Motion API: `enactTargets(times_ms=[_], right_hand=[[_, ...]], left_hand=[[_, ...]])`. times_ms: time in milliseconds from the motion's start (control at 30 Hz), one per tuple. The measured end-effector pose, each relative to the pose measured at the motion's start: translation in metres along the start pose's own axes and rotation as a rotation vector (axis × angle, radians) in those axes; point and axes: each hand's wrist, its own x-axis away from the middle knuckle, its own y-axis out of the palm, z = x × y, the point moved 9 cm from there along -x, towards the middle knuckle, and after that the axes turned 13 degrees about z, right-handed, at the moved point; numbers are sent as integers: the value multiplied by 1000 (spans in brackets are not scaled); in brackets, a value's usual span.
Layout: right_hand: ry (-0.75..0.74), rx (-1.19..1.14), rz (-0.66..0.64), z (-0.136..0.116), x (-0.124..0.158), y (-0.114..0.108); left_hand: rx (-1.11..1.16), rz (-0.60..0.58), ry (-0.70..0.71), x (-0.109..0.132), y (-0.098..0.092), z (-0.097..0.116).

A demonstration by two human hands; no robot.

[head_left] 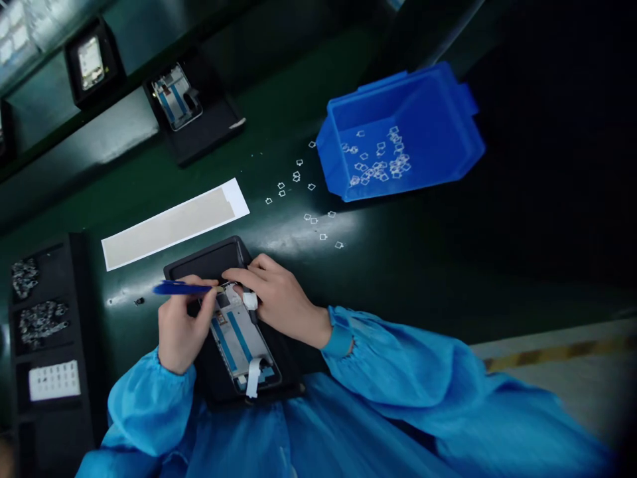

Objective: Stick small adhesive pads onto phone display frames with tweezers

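Note:
A phone frame (239,342) with blue strips and a white flex tab lies in a black tray (206,262) near the bench's front edge. My left hand (180,325) is closed round blue tweezers (180,288), whose tip points right at the frame's top end. My right hand (279,299) rests on the frame's top right, fingers curled and pressed down, with a white cot on one finger. Whether it pinches a small part is hidden. Both arms wear blue sleeves.
A blue bin (398,133) holds several small white square parts; more lie scattered on the green bench (318,219). A white strip of backing paper (174,222) lies behind the tray. Black compartment tray (47,345) at left; two more phone frames in trays (176,96) at the back.

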Motion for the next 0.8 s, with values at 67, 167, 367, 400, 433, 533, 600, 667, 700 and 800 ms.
enactTargets(times_ms=[67, 167, 367, 400, 433, 533, 600, 667, 700, 800], right_hand=[[2, -30, 20, -1, -1, -4], [73, -219, 64, 0, -3, -15], [435, -466, 63, 22, 9, -20], [486, -463, 54, 26, 13, -17], [516, -446, 56, 28, 15, -16], [480, -339, 82, 26, 15, -15], [413, -272, 115, 21, 11, -17], [359, -232, 160, 17, 7, -20], [340, -219, 179, 16, 7, -21], [313, -204, 192, 14, 7, -20]], left_hand=[[176, 197, -116, -1, -20, -12], [333, 444, -105, 3, -52, -18], [-75, 114, 163, 24, -34, -6], [-145, 41, 222, 30, -25, -3], [-202, -6, 278, 36, -18, 0], [-320, -41, 407, 47, -5, 5], [-351, -36, 443, 49, -2, 6], [-359, -38, 454, 50, 1, 5], [-360, -41, 457, 51, 2, 5], [-361, -43, 461, 51, 4, 5]])
